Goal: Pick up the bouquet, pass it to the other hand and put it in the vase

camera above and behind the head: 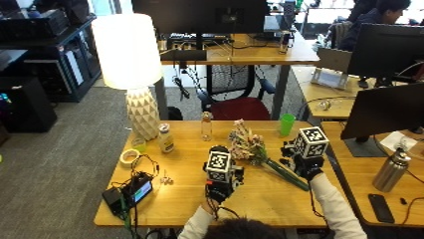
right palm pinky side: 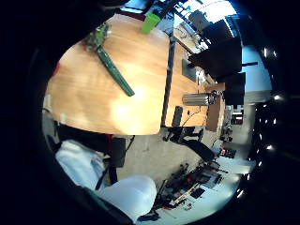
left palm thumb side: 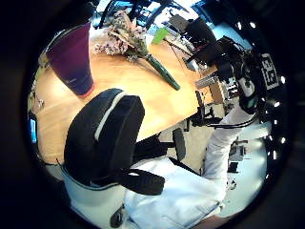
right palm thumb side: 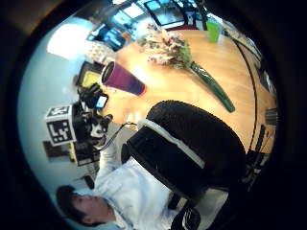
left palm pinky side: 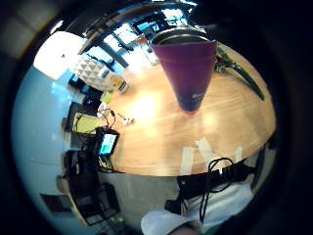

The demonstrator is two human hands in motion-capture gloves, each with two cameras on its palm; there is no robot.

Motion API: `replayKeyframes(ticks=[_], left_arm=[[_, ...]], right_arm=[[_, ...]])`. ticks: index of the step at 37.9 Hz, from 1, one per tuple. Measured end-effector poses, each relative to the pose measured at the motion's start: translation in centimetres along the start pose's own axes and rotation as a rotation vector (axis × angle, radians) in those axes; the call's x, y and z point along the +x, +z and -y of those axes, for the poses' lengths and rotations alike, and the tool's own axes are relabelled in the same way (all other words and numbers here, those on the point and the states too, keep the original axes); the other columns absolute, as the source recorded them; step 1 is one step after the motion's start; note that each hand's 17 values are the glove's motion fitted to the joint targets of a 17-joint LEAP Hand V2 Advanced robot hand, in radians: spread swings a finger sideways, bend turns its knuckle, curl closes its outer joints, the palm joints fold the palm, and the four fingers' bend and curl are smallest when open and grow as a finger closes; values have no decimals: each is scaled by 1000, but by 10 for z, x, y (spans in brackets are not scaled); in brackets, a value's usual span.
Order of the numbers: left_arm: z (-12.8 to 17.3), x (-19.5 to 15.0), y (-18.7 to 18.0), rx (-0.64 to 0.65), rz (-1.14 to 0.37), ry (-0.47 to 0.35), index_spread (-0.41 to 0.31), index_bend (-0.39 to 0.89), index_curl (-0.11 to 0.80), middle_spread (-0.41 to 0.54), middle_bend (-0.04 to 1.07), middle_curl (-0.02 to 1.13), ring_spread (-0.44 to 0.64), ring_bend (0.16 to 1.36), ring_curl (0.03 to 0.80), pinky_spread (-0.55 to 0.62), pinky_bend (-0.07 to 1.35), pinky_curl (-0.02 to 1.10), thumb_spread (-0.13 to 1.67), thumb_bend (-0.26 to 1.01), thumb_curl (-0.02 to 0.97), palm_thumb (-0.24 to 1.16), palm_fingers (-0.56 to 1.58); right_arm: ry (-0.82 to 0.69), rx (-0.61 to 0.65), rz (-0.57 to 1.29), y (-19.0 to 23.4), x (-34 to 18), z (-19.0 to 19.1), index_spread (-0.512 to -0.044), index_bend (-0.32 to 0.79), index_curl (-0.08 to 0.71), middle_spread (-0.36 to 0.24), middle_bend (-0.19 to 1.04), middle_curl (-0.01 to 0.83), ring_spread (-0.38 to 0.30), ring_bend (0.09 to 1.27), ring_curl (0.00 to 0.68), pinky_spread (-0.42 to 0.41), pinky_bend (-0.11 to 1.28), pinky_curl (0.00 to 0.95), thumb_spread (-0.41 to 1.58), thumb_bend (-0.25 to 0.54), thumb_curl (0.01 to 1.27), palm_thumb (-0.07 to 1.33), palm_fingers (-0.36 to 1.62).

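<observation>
Now both hands (camera above and behind the head: 218, 191) hover above the table (camera above and behind the head: 179, 199), holding nothing.

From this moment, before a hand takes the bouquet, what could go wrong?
1. The purple vase is tall, narrow at its base, and stands near the bouquet; an arm reaching over might tip it.
2. The bouquet lies flat with its long green stem pointing away from the flowers; gripped far down the stem, the flower end may droop during the handover.

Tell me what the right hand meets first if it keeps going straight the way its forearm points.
Probably the green cup: in the outside view the right hand sits beside the bouquet stem and points up the table toward the cup. Depth is unclear.
</observation>
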State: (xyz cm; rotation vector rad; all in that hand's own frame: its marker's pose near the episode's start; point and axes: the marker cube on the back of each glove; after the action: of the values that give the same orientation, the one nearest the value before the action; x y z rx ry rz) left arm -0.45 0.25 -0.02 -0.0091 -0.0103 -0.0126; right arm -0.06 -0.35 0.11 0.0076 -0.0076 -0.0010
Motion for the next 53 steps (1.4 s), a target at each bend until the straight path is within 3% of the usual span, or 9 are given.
replayKeyframes(ticks=[3, 7, 18, 27, 38, 45, 50, 53], left_arm=[[-1, -5, 1, -4, 3, -15, -53, 250, 111, 43, 174, 80, 90, 438, 121, 210, 261, 91, 568, 87, 36, 153, 478], [-1, -11, 1, 6, 4, -33, -67, 243, 162, 50, 170, 128, 117, 464, 172, 270, 257, 137, 777, 81, 58, 164, 458], [-1, -2, -11, 46, 18, 1, -82, 225, 256, 59, 163, 190, 148, 468, 218, 339, 233, 196, 1060, 46, 108, 177, 440], [13, 9, -18, 71, 38, 53, -82, 192, 304, 62, 158, 217, 157, 473, 239, 362, 225, 230, 1135, 9, 142, 182, 420], [-3, 30, -19, 81, 45, 139, -77, 181, 339, 73, 155, 235, 169, 475, 258, 372, 231, 264, 1156, -16, 172, 167, 393], [-15, 38, -15, 71, 38, 177, -77, 181, 356, 75, 156, 243, 174, 476, 268, 374, 236, 280, 1159, -18, 186, 162, 380], [-13, 34, -12, 53, 21, 188, -79, 180, 365, 82, 157, 249, 182, 477, 273, 375, 236, 289, 1160, -18, 195, 159, 377], [-8, 30, -7, 57, 27, 180, -80, 180, 370, 83, 157, 252, 184, 477, 276, 376, 236, 293, 1161, -18, 199, 158, 375]], right_arm=[[-10, 16, 12, -1, -3, 1, -233, 144, 70, -43, 266, 99, 77, 280, 81, 171, 411, 126, 564, 111, 37, 190, 405], [-23, 32, 21, -4, -8, 1, -294, 141, 113, -52, 274, 145, 101, 294, 124, 217, 425, 177, 779, 105, 54, 201, 376], [-53, 29, 31, -17, -17, -8, -357, 135, 170, -59, 272, 223, 129, 315, 175, 271, 426, 235, 1065, 66, 95, 213, 356], [10, -36, -1, -25, -8, -9, -343, 68, 160, -13, 278, 268, 151, 399, 221, 284, 488, 278, 1104, 9, 127, 199, 401], [168, -178, 126, -35, 46, 37, -225, 12, 103, 44, 264, 305, 134, 572, 297, 276, 674, 349, 1074, -7, 191, 283, 459], [316, -206, 178, 1, 88, 77, -181, -15, 55, 50, 305, 338, 67, 662, 337, 243, 764, 380, 1057, 0, 229, 362, 474], [364, -299, 155, 53, 102, 84, -184, 25, 48, 30, 343, 362, 28, 675, 350, 222, 773, 383, 1048, -2, 250, 420, 476], [372, -388, 183, 69, 93, 69, -240, 43, 50, 17, 345, 368, -7, 685, 356, 189, 777, 383, 1042, -3, 263, 456, 492]])
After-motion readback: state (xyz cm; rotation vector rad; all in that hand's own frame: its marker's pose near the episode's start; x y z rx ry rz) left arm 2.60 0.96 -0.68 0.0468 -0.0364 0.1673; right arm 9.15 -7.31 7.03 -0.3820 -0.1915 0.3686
